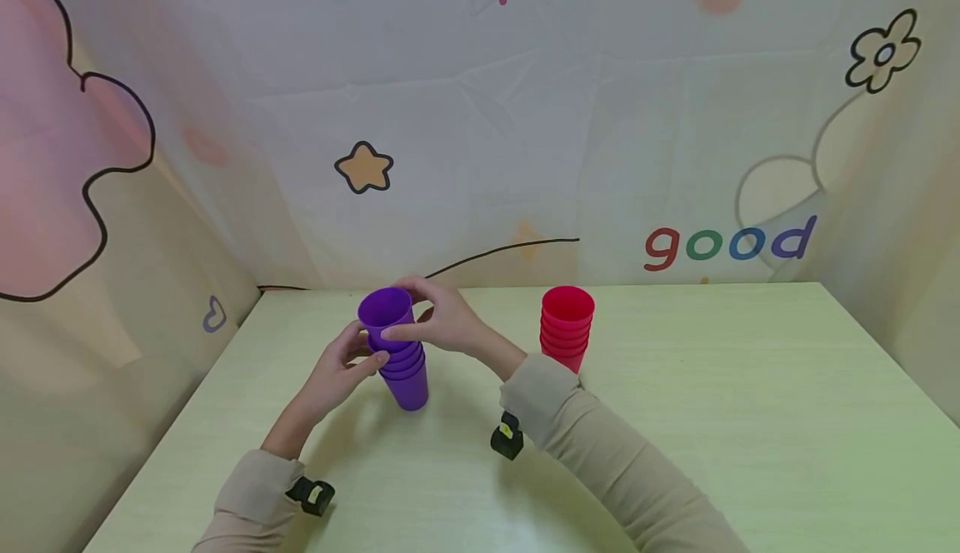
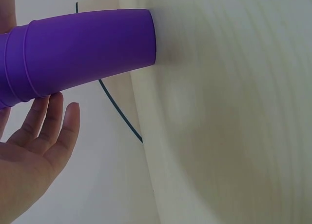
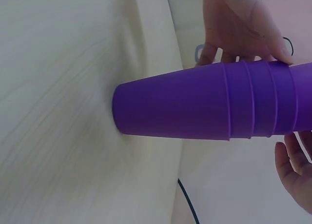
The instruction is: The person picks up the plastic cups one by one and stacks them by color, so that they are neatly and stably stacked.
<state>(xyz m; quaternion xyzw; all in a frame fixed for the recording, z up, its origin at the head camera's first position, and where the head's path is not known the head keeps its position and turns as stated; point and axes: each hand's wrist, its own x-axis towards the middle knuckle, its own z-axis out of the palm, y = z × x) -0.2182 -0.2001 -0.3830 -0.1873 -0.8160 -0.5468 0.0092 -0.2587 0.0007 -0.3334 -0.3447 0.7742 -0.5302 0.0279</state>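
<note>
A stack of purple cups [image 1: 408, 391] stands upright on the table, its base touching the tabletop in both wrist views. My left hand [image 1: 337, 376] holds the stack near its upper rims, thumb on the near side and fingers around the left; the right wrist view shows this hand [image 3: 239, 31] against the ridged rims. The topmost purple cup [image 1: 385, 310] sits higher than the others, its lower part inside or just above the stack. My right hand [image 1: 447, 320] grips that cup, thumb in front and fingers behind its rim.
To the right, a stack of red cups [image 1: 567, 341] stands upright on the pale table [image 1: 712, 420], its base partly hidden by the right sleeve. A printed cloth backdrop [image 1: 465, 137] rises behind the table and along both sides.
</note>
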